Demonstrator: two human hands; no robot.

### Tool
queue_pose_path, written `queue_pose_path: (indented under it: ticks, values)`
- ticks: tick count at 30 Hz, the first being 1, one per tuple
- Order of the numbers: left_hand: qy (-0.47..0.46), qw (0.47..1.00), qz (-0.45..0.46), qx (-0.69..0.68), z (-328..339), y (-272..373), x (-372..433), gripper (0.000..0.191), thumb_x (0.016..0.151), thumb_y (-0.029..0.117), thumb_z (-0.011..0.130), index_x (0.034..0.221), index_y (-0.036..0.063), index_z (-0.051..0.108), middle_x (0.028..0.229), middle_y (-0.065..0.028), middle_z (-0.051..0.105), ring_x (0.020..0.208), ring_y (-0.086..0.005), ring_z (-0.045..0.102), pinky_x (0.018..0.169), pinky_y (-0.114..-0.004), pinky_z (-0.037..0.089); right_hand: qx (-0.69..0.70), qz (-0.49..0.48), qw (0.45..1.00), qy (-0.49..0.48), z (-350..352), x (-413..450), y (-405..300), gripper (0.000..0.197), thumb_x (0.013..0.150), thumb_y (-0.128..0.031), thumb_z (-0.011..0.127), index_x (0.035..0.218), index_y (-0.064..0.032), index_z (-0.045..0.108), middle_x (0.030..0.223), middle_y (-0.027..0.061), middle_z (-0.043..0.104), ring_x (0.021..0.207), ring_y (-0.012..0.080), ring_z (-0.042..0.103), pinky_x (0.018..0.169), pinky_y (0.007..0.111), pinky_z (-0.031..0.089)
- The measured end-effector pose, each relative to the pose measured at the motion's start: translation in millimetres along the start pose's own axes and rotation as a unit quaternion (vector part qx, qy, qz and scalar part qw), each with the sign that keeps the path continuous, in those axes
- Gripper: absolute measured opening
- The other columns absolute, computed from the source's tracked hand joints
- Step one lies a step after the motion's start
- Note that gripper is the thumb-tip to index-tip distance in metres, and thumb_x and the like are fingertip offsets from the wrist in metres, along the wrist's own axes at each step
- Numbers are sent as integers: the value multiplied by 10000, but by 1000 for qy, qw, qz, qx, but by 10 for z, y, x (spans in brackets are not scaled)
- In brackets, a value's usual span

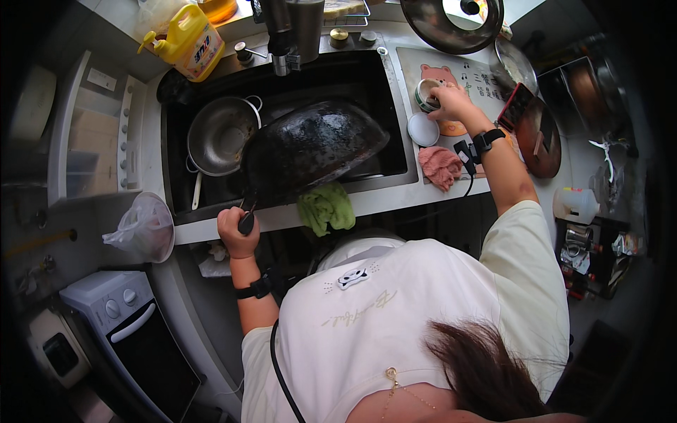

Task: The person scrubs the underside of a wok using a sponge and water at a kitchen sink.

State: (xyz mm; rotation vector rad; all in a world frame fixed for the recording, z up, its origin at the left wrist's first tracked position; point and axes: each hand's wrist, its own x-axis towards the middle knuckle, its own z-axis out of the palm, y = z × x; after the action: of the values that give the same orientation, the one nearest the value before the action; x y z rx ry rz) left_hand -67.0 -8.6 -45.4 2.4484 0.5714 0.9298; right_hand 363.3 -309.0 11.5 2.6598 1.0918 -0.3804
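My left hand [238, 232] grips the dark handle of a large blackened wok [322, 143]. The wok is tilted over the sink [391, 137], its sooty outer side facing up. At the right, my right hand [449, 103] is at the mouth of a small round tub [423, 91] with a white and green wall. A small dark item [433, 102], too hidden to name, sits between the fingers. The tub's white lid [423, 129] lies beside it on the patterned counter mat [412, 63]. Close below is a crumpled pink cloth [440, 166].
A two-handled steel pan [219, 138] rests in the sink's left part. A green cloth [326, 208] hangs over the front edge. The faucet [285, 63] rises behind, with a yellow pump jug [193, 45] to its left. A phone-like red-edged object [514, 107] leans near a round brown lid [547, 137].
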Motion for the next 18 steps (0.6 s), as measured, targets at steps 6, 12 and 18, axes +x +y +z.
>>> queue_pose_path:
  ticks: [6,12,18]
  values:
    - [-1,1000,3,-3,4,1,5,195,623,5,611,618,60,424,580,-131,440,588,-350,459,575,-406,370,72,9,997,9,96,-1,145,328,807,-355,554,996,-109,660,998,108,653,1026,308,549,904,420,404]
    - [-4,1000,3,-1,-11,9,8,196,627,9,615,620,62,427,581,-127,441,592,-347,463,577,-409,373,213,71,966,130,136,36,283,320,848,-261,472,1047,-74,641,976,151,662,901,335,613,845,377,464]
    - [-12,1000,10,2,2,-19,6,194,629,15,620,621,63,432,584,-124,446,603,-344,473,575,-413,377,559,84,803,191,226,-21,430,313,904,-212,492,1073,26,604,929,105,656,826,172,605,770,270,469]
